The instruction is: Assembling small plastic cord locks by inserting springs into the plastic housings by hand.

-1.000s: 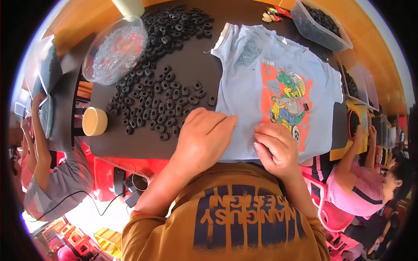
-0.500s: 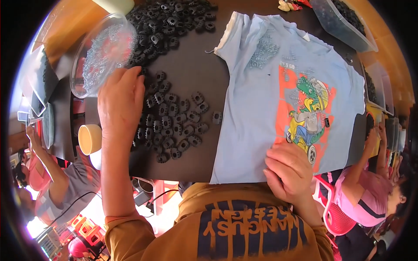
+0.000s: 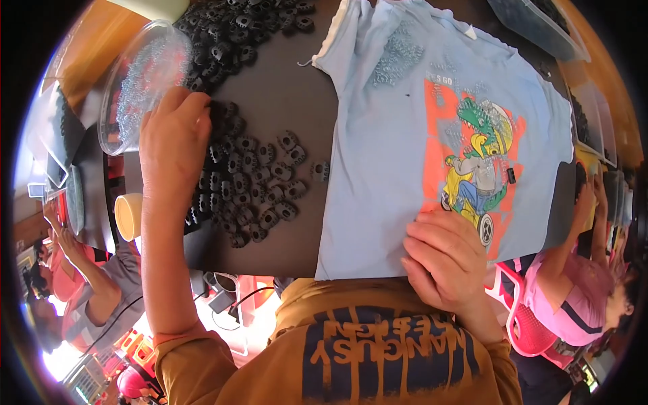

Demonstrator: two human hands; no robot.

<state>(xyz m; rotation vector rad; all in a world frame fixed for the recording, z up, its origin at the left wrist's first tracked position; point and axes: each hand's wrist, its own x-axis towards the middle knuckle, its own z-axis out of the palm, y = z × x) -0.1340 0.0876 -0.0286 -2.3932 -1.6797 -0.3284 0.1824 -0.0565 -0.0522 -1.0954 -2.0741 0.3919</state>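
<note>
My left hand (image 3: 174, 138) is at the right rim of a clear round tub (image 3: 108, 111) of small metal springs (image 3: 150, 77). Its fingers are bent together beside black claw hair clip halves (image 3: 246, 179); the fingertips are hidden. On the near part of a light blue T-shirt (image 3: 374, 182) rests my right hand (image 3: 447, 260), fingers curled in and closed; whatever they may hold is out of sight. The shirt lies flat, with loose springs (image 3: 398, 57) scattered over its upper half. A small black piece (image 3: 511, 176) sits on its printed picture.
More black clip pieces (image 3: 226, 34) are heaped at the far left. A yellow cup (image 3: 127, 217) stands left of my forearm. Clear bins (image 3: 540, 30) line the far right side. People work to either side, one in a pink top (image 3: 567, 293).
The whole view has shifted, so the table things appear farther up and left. My left hand's fingers have drawn in, staying by the tub. My right hand remains on the shirt.
</note>
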